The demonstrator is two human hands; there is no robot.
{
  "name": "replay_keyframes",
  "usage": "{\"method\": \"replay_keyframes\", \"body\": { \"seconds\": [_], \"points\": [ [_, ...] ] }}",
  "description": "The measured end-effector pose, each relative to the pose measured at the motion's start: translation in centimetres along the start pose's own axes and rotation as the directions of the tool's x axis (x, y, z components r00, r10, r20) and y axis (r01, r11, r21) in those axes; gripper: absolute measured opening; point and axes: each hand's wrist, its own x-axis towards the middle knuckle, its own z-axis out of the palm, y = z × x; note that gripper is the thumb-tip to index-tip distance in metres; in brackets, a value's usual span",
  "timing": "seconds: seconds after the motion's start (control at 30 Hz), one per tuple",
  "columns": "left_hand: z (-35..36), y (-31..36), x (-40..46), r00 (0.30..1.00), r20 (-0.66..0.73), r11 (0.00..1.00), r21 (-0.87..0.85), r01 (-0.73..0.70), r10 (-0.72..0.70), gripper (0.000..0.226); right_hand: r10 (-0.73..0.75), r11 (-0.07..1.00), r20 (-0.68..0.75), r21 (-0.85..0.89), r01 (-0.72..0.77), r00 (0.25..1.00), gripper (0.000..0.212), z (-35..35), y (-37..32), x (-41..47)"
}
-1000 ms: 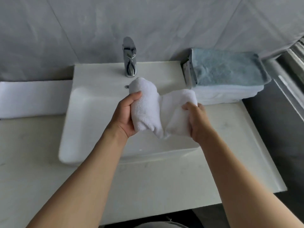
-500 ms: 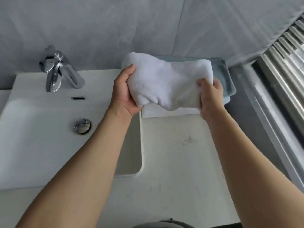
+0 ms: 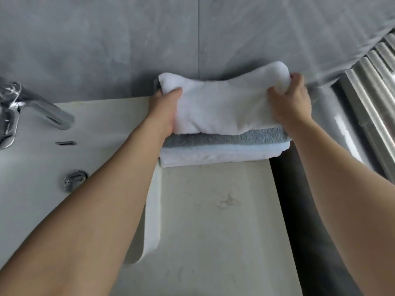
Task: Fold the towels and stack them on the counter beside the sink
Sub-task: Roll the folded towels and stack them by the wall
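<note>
A pale marbled counter [image 3: 213, 231] fills the lower middle. At its twelve o'clock end, against the grey wall, a stack of folded towels [image 3: 224, 152] rests directly on it. The white sink [image 3: 106, 124] sits at nine o'clock, touching the stack's left edge.

Both hands — left hand [image 3: 165, 110], right hand [image 3: 288, 101] — grip white towel [image 3: 222, 107], seemingly resting on grey towel [image 3: 224, 138].

You are standing in a bathroom: a white ceramic basin [image 3: 102, 124] with a chrome lever tap [image 3: 32, 110] and a round chrome drain plug [image 3: 73, 180] sits in a pale stone counter [image 3: 213, 221], grey marbled wall tiles [image 3: 128, 50] rise behind it, and folded terry towels [image 3: 224, 144] are stacked beside the basin.
</note>
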Motion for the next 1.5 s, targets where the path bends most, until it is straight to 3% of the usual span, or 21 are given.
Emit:
{"method": "replay_keyframes", "body": {
  "seconds": [0.1, 0.23, 0.43, 0.6, 0.77, 1.07, 1.17, 1.5],
  "points": [
    [0.3, -1.4, 1.2, 0.981, -0.098, 0.908, 0.404, -0.114, 0.167, 0.044, 0.055, 0.985, 0.07, -0.17, -0.042, 0.996, 0.056, 1.0, 1.3, 1.4],
    [0.8, -1.2, 1.9, 0.952, -0.086, 0.675, 0.724, -0.144, 0.295, 0.048, 0.033, 0.955, 0.069, -0.297, -0.011, 0.997, 0.062, 2.6, 3.1, 1.8],
    [-0.3, -1.8, 2.7, 0.922, -0.062, 0.37, 0.924, -0.092, 0.383, 0.057, 0.005, 0.918, 0.029, -0.397, 0.006, 1.0, 0.061, 3.3, 3.4, 1.5],
    [0.2, -2.4, 2.8, 0.894, -0.056, 0.274, 0.959, -0.076, 0.444, 0.051, -0.036, 0.885, 0.016, -0.464, 0.039, 0.999, 0.067, 3.9, 3.7, 1.4],
    [0.0, -2.8, 2.8, 0.873, -0.063, 0.288, 0.953, -0.091, 0.484, 0.047, -0.138, 0.859, 0.075, -0.487, 0.158, 0.988, 0.07, 4.6, 3.7, -0.1],
    [-4.1, -3.4, 0.0, 0.908, -0.103, 0.528, 0.837, -0.141, 0.406, 0.037, -0.3, 0.828, 0.311, -0.384, 0.408, 0.902, 0.066, 6.1, 0.7, -7.1],
    [-7.2, -4.2, -1.7, 0.914, -0.084, 0.575, 0.799, -0.176, 0.397, 0.036, -0.374, 0.819, 0.321, -0.327, 0.472, 0.87, 0.064, 6.8, -1.2, -10.6],
    [-20.4, -9.0, -6.2, 0.901, -0.028, 0.595, 0.76, -0.262, 0.432, 0.035, -0.588, 0.747, 0.299, -0.153, 0.647, 0.751, 0.057, 12.5, -8.8, -23.8]
  ]
}}
